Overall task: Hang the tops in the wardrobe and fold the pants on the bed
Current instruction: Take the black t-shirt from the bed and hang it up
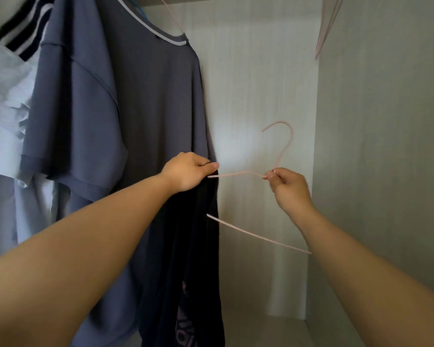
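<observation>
Wardrobe [386, 146] interior fills my view, pale panels all round. Nearest: left hand [189, 171] at the pink hanger's [236, 173] left end, fingers curled round wire and black top [186, 246] together. I read that as feeding the hanger arm into the garment. Right hand [286, 186] pinches the hanger neck just under the hook, steadying it. Black top drapes below the hanger's left end, not yet on a rail. Behind, left of the hanger: grey-blue tee [123, 108] already hung, white striped top [8, 83] further left.
</observation>
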`<state>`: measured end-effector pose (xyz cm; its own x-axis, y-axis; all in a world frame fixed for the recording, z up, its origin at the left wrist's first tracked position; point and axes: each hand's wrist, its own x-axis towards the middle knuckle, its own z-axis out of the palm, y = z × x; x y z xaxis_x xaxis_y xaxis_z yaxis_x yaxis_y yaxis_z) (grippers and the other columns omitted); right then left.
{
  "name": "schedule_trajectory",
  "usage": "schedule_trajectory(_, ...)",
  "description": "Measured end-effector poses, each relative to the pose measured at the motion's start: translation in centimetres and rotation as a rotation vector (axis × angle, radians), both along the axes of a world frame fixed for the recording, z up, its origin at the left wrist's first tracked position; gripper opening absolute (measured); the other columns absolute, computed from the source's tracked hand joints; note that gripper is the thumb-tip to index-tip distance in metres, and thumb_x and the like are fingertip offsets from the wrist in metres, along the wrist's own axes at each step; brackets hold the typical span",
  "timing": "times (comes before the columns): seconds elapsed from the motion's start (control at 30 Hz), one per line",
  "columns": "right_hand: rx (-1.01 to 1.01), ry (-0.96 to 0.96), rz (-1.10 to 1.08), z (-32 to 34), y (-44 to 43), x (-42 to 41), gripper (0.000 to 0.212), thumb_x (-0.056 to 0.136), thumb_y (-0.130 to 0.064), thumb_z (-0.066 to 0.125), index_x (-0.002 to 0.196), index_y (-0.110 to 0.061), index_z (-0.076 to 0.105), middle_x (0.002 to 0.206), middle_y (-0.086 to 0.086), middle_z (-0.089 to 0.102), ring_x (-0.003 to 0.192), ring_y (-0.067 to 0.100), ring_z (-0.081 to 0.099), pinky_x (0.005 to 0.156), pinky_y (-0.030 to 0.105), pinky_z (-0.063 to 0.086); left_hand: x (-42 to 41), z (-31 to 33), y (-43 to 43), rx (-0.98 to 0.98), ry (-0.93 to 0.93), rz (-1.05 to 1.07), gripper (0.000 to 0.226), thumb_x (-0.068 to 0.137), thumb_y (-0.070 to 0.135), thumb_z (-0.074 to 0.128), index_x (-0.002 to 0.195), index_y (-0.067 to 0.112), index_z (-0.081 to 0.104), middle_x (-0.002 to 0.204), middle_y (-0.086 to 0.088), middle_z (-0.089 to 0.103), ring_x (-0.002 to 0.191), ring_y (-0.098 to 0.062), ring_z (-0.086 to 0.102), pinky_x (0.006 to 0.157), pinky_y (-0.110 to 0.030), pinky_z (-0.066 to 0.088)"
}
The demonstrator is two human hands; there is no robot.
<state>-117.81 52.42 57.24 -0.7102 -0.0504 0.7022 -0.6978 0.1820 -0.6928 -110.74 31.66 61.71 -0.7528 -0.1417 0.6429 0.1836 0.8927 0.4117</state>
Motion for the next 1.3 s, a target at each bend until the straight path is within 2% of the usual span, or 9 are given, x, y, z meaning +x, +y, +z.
schedule_trajectory(0.17, 0.062, 0.008, 0.056, -0.2, -2.9, 1.1, 0.038, 0.093, -0.018, 0.052, 0.057, -0.028, 0.052, 0.056, -0.005, 0.046, 0.057, 0.015, 0.040, 0.058, 0.027, 0.032, -0.8, 0.4, 3.2, -0.064, 0.090, -0.048, 0.053, 0.092, 0.051, 0.051, 0.059, 0.008, 0.053, 0.052, 0.001, 0.044, 0.053, -0.016, 0.043, 0.059, -0.030, 0.037)
schedule_trajectory(0.37, -0.022, -0.104, 0.060, -0.8, -1.0, 0.6, 0.029, 0.096, -0.017, 0.047, 0.069, -0.010, 0.055, 0.061, -0.001, 0.042, 0.057, 0.014, 0.036, 0.053, 0.025, 0.029, 0.4, 0.9, 2.1, -0.254, -0.196, -0.057, 0.057, 0.096, 0.056, 0.035, 0.077, 0.006, 0.055, 0.073, -0.006, 0.054, 0.070, -0.019, 0.052, 0.070, -0.031, 0.041)
schedule_trajectory(0.5, -0.040, -0.164, 0.048, -1.3, 0.0, 0.2, 0.032, 0.098, -0.017, 0.044, 0.067, -0.013, 0.052, 0.065, -0.001, 0.043, 0.055, 0.011, 0.035, 0.046, 0.018, 0.027, 0.4, 0.8, 1.3, -0.413, -0.272, -0.050, 0.021, 0.099, 0.037, 0.043, 0.090, 0.029, 0.059, 0.090, 0.012, 0.059, 0.093, -0.012, 0.057, 0.082, -0.027, 0.041)
schedule_trajectory(0.67, -0.032, -0.143, 0.052, -0.7, -0.3, 0.5, 0.037, 0.097, -0.016, 0.045, 0.061, -0.015, 0.049, 0.075, 0.005, 0.051, 0.065, 0.013, 0.043, 0.052, 0.020, 0.030, -0.4, 0.6, 1.9, -0.348, -0.211, -0.104, 0.024, 0.099, 0.031, 0.047, 0.077, 0.033, 0.056, 0.076, 0.015, 0.056, 0.083, -0.010, 0.055, 0.077, -0.025, 0.040)
schedule_trajectory(0.8, 0.004, -0.085, 0.053, 0.3, -0.4, 0.8, 0.039, 0.097, -0.016, 0.047, 0.057, -0.015, 0.048, 0.082, 0.009, 0.055, 0.080, 0.016, 0.047, 0.052, 0.013, 0.033, -1.0, 0.4, 2.7, -0.271, -0.169, -0.160, 0.022, 0.098, 0.031, 0.048, 0.089, 0.022, 0.065, 0.090, -0.001, 0.066, 0.090, -0.019, 0.062, 0.084, -0.033, 0.049)
schedule_trajectory(0.87, 0.014, -0.075, 0.066, 0.6, -0.4, 0.8, 0.040, 0.097, -0.015, 0.047, 0.056, -0.016, 0.049, 0.082, 0.009, 0.055, 0.080, 0.016, 0.048, 0.050, 0.007, 0.033, -1.2, 0.5, 3.2, -0.252, -0.168, -0.173, 0.021, 0.098, 0.032, 0.047, 0.100, 0.023, 0.066, 0.099, 0.000, 0.067, 0.095, -0.018, 0.061, 0.089, -0.032, 0.049)
schedule_trajectory(1.0, 0.050, -0.085, 0.074, 0.5, -0.2, 0.7, 0.039, 0.097, -0.017, 0.048, 0.058, -0.017, 0.050, 0.078, 0.007, 0.055, 0.080, 0.016, 0.050, 0.059, 0.015, 0.035, -1.3, 0.7, 3.8, -0.133, -0.154, -0.244, 0.030, 0.093, 0.047, 0.051, 0.114, 0.031, 0.065, 0.118, 0.009, 0.063, 0.109, -0.009, 0.055, 0.099, -0.029, 0.042)
schedule_trajectory(1.13, 0.046, -0.107, 0.088, 0.1, -0.3, 0.6, 0.036, 0.097, -0.018, 0.048, 0.061, -0.017, 0.053, 0.071, 0.002, 0.051, 0.076, 0.014, 0.048, 0.058, 0.014, 0.035, -1.7, 0.1, 4.6, -0.281, -0.156, -0.217, 0.028, 0.094, 0.038, 0.053, 0.115, 0.024, 0.065, 0.111, 0.007, 0.063, 0.099, -0.008, 0.055, 0.092, -0.027, 0.044)
schedule_trajectory(1.3, 0.022, -0.119, 0.059, 0.0, 0.2, 0.4, 0.038, 0.097, -0.018, 0.048, 0.059, -0.012, 0.049, 0.079, 0.010, 0.052, 0.080, 0.023, 0.050, 0.058, 0.018, 0.033, -1.8, -0.1, 4.0, -0.256, -0.162, -0.205, 0.025, 0.094, 0.032, 0.056, 0.113, 0.018, 0.067, 0.105, 0.002, 0.067, 0.097, -0.014, 0.060, 0.092, -0.032, 0.049)
